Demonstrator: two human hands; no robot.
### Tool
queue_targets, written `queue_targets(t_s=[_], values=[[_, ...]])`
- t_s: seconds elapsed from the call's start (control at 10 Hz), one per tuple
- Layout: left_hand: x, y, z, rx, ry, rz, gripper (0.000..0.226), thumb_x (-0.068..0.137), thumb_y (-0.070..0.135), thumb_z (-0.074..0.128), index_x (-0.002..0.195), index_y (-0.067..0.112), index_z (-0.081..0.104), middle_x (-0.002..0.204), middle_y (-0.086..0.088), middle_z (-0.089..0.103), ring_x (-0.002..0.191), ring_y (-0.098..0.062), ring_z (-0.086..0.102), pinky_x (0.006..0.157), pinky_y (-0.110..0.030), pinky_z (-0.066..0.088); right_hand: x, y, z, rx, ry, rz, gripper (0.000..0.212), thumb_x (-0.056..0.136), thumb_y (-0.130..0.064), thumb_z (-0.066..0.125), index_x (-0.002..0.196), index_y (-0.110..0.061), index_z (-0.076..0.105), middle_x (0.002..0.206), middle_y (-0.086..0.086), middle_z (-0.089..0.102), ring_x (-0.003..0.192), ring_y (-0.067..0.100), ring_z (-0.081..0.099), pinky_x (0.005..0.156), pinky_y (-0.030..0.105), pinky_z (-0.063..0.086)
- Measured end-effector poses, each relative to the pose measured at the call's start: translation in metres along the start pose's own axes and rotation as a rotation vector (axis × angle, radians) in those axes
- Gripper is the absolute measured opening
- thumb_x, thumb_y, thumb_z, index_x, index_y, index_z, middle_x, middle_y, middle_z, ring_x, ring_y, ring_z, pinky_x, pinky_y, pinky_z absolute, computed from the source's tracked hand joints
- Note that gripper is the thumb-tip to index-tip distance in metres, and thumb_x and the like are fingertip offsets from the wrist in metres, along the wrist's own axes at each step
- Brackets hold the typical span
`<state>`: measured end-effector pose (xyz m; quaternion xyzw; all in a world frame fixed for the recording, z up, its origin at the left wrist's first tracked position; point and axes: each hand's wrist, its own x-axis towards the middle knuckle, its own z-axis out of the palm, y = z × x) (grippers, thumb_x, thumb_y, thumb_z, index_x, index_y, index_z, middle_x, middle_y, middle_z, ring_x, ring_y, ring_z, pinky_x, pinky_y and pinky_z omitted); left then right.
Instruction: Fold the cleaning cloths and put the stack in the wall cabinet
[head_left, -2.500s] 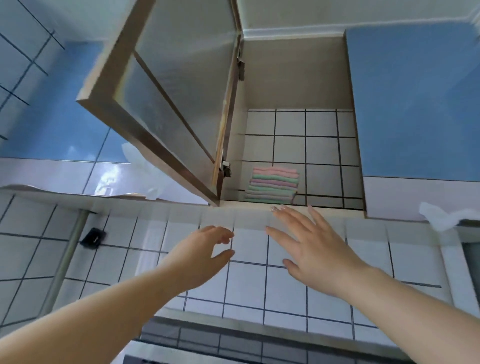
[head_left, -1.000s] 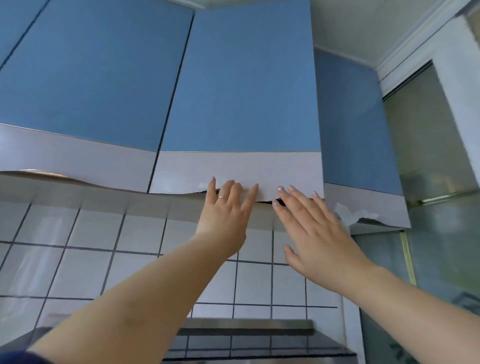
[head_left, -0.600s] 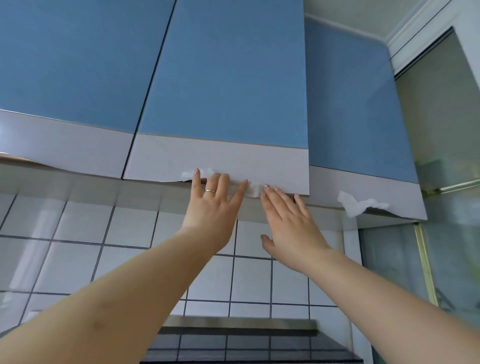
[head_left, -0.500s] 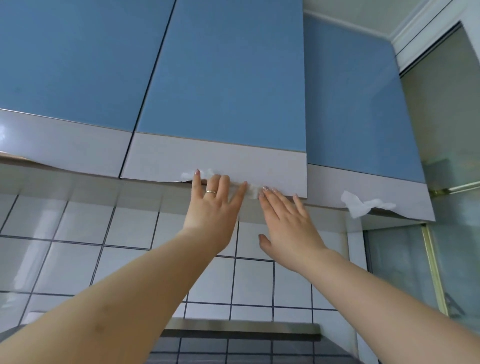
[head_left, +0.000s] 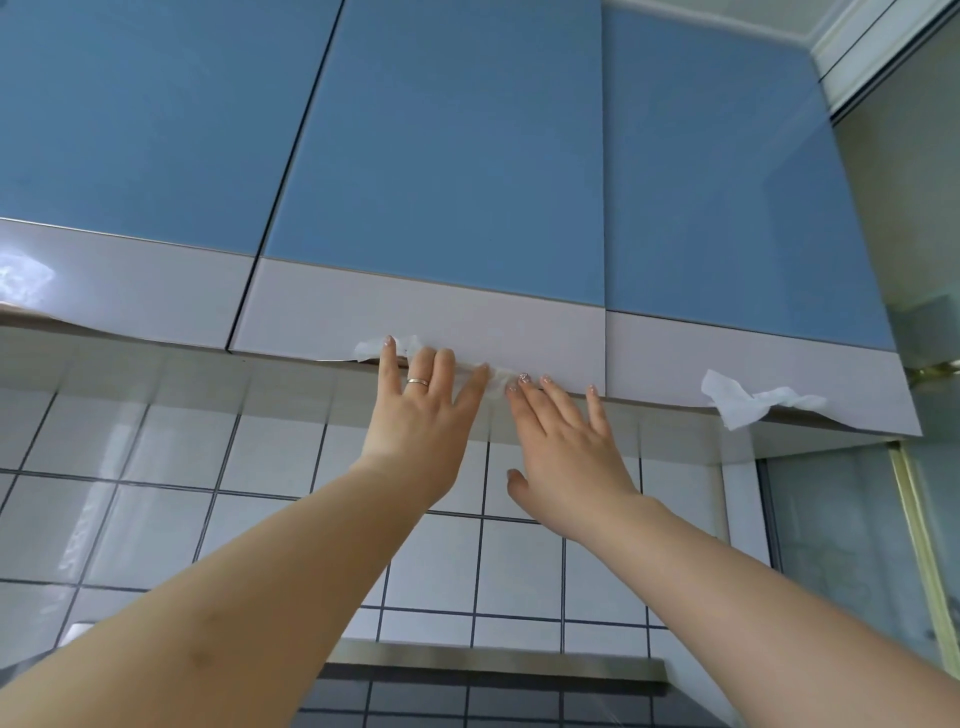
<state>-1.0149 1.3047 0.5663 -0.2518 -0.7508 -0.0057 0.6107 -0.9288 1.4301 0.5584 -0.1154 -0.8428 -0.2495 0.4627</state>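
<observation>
The wall cabinet's blue door (head_left: 441, 156) with a pale lower band is closed, so the stack of folded cloths is hidden behind it. Both hands rest flat against the bottom edge of that door. My left hand (head_left: 421, 410), with a ring on one finger, has its fingers spread and its fingertips on a scrap of white tissue (head_left: 371, 349) wedged at the door's lower edge. My right hand (head_left: 563, 441) lies beside it, fingers apart, fingertips touching the same edge. Neither hand holds anything.
Closed blue cabinet doors flank the middle one on the left (head_left: 145, 119) and right (head_left: 717, 182). Another white tissue (head_left: 737, 402) hangs from the right door's lower edge. White wall tiles (head_left: 156, 467) run below, with a dark range hood (head_left: 493, 680) at the bottom and a glass door frame (head_left: 919, 545) at the right.
The cabinet door, open with the cloth stack visible 2.5 s ago, is now closed. Both hands rose to its lower edge and have stayed pressed there for the last second.
</observation>
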Motion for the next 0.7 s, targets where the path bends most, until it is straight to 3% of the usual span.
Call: queue_targets(t_s=[0.3,0.5,0.6,0.7], values=[[0.002,0.003,0.004,0.002,-0.012,-0.016,0.087,0.088,0.032,0.050,0.147,0.022,-0.012,0.146,-0.017,0.007,0.140,-0.035,0.004,0.109,-0.061,-0.009,0.004,0.001,-0.001,-0.002,-0.015,0.008,0.078,0.091,-0.036,0.043,0.150,-0.020,-0.005,0.160,-0.004,-0.004,0.146,0.016,-0.010,0.113,0.048,-0.014],[-0.005,-0.002,0.000,-0.008,-0.038,0.018,0.087,0.089,0.031,0.049,0.147,0.020,-0.015,0.152,-0.016,0.002,0.143,-0.032,0.001,0.111,-0.060,-0.008,-0.004,0.006,0.000,-0.024,-0.071,-0.005,0.081,0.091,-0.034,0.045,0.149,-0.021,-0.010,0.158,-0.003,-0.017,0.145,0.019,-0.017,0.112,0.052,-0.014],[-0.013,-0.014,-0.012,-0.062,-0.073,0.055,0.082,0.092,0.035,0.046,0.147,0.021,-0.014,0.157,-0.009,-0.002,0.146,-0.025,-0.002,0.112,-0.056,-0.007,-0.012,0.004,0.000,-0.016,-0.068,-0.019,0.079,0.092,-0.034,0.044,0.149,-0.023,-0.010,0.157,-0.003,-0.020,0.144,0.019,-0.020,0.112,0.052,-0.014],[-0.030,-0.029,-0.018,-0.218,-0.043,0.043,0.076,0.093,0.037,0.045,0.149,0.024,-0.004,0.158,-0.001,0.006,0.145,-0.020,0.008,0.116,-0.052,-0.006,-0.016,-0.001,-0.009,0.030,-0.008,-0.049,0.076,0.093,-0.036,0.042,0.150,-0.024,-0.007,0.158,-0.004,-0.017,0.145,0.018,-0.016,0.114,0.050,-0.012]])
